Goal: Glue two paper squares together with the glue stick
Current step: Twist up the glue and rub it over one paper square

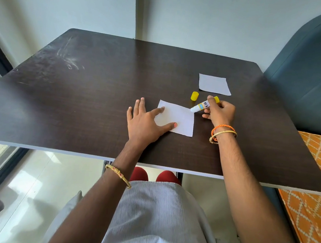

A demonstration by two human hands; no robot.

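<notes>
A white paper square lies on the dark table in front of me. My left hand rests flat on its left part, fingers spread, thumb and forefinger pressing the sheet. My right hand grips an uncapped glue stick, white with a yellow end; its tip touches the sheet's upper right corner. The yellow cap stands on the table just behind. A second white paper square lies farther back to the right.
A blue-grey chair back stands past the table's right edge, with orange patterned fabric beneath it. A white wall runs behind the table. Scuff marks show at the table's far left.
</notes>
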